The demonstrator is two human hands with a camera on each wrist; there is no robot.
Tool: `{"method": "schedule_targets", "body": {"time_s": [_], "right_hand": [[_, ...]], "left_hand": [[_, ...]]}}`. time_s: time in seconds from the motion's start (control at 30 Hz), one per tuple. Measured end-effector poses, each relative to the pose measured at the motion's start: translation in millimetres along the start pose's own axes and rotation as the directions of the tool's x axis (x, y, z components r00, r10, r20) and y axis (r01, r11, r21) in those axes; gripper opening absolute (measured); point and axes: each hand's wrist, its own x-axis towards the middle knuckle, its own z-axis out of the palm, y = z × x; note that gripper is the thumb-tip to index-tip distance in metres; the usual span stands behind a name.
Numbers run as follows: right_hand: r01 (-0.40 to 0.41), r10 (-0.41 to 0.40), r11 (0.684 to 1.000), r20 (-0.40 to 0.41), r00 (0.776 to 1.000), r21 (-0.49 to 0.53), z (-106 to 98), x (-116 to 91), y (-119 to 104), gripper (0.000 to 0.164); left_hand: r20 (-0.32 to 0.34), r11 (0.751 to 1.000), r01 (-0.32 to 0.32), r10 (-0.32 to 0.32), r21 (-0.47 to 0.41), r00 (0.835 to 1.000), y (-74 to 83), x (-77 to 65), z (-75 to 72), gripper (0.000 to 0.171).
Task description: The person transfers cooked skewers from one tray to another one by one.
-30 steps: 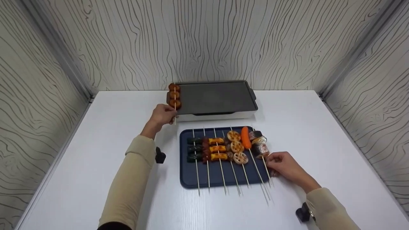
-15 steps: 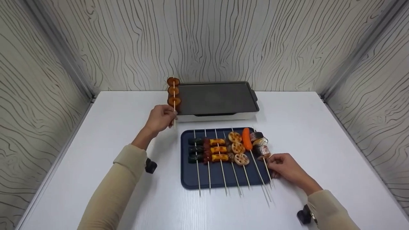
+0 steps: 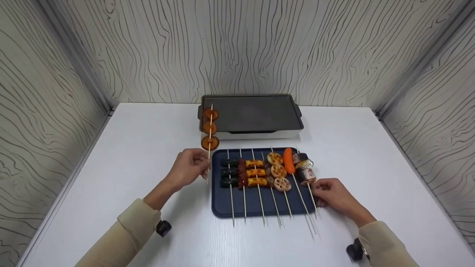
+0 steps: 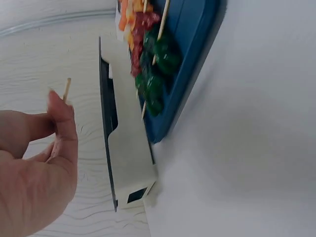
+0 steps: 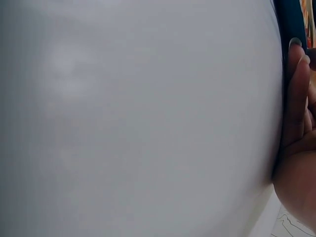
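My left hand (image 3: 189, 165) pinches the bare stick of a skewer (image 3: 210, 128) threaded with three round brown slices. This skewer is raised and tilted, in front of the dark griddle's left end (image 3: 256, 113). In the left wrist view only the stick's butt end shows past the fingertips. My right hand (image 3: 336, 194) is at the right edge of the blue tray (image 3: 222, 207), its thumb and finger pinching the stick below silvery fish chunks (image 3: 306, 174). That skewer lies on the tray; the right wrist view shows only the hand's side, the stick hidden.
Beside the fish on the tray lie skewers of green pieces (image 3: 229, 172), dark red pieces (image 3: 242, 174), yellow pieces (image 3: 256, 172), brown pieces and lotus root slices (image 3: 278, 170), plus an orange sausage (image 3: 288, 161). Patterned walls (image 3: 245, 52) enclose the white table (image 3: 148, 144).
My left hand has lifted the brown-slice skewer off the griddle's left end and drawn it back toward me, slightly right. My right hand has stayed at the fish skewer.
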Motion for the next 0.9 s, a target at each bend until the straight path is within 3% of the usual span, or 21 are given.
{"method": "schedule_targets", "body": {"time_s": [0.27,0.5,0.67,0.9], "right_hand": [[0.000,0.000,1.000,-0.008,1.000,-0.006,-0.4,-1.0,-0.6,0.016],[0.013,-0.013,1.000,0.007,1.000,0.016,0.9,-0.1,1.0,0.013],[0.010,-0.010,1.000,0.011,1.000,0.016,-0.4,-0.8,0.6,0.014],[-0.015,0.015,1.000,0.004,1.000,0.018,-0.6,0.0,0.0,0.016]], "left_hand": [[0.064,0.990,0.076,-0.069,-0.120,0.996,-13.4,-38.6,26.9,0.010],[0.085,0.986,0.127,-0.119,-0.103,0.989,-23.0,-60.4,42.3,0.007],[0.090,0.985,0.145,-0.136,-0.098,0.987,-28.3,-66.2,49.2,0.008],[0.106,0.991,0.124,-0.119,-0.042,0.987,-30.2,-62.7,52.1,0.007]]}}
